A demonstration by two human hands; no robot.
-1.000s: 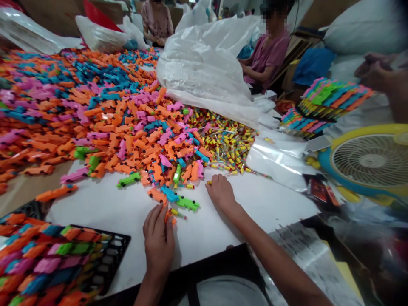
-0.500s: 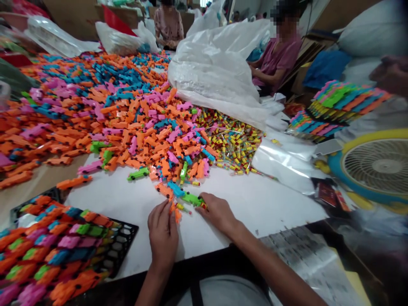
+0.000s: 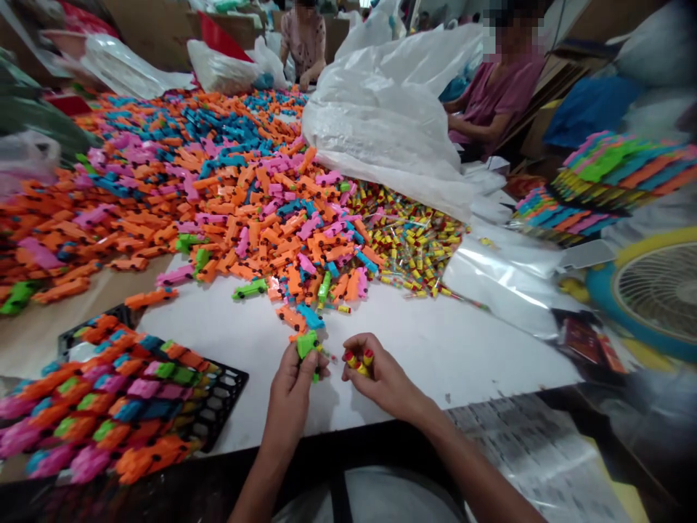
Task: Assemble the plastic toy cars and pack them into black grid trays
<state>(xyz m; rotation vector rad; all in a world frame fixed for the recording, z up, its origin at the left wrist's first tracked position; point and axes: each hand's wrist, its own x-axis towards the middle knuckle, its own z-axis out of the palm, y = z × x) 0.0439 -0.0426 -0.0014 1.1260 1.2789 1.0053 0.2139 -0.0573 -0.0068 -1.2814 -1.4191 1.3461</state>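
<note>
Between the thumb and fingers of my left hand is a green toy car, held upright over the white board. My right hand, a little to the right, has its fingers curled round several small yellow tubes with red ends. A clear thin tip shows beside the green car. Just beyond my left hand lie a blue toy car and an orange one. The large pile of toy cars and the heap of yellow tubes lie farther back.
A black tray filled with cars is at the lower left. A big clear plastic bag stands behind the heap. At right are stacked filled trays and a fan. Two people sit at the back.
The green car has been lifted off the board and is now in my left hand. My right hand has moved off it and turned, showing the yellow tubes. The view has shifted slightly left.
</note>
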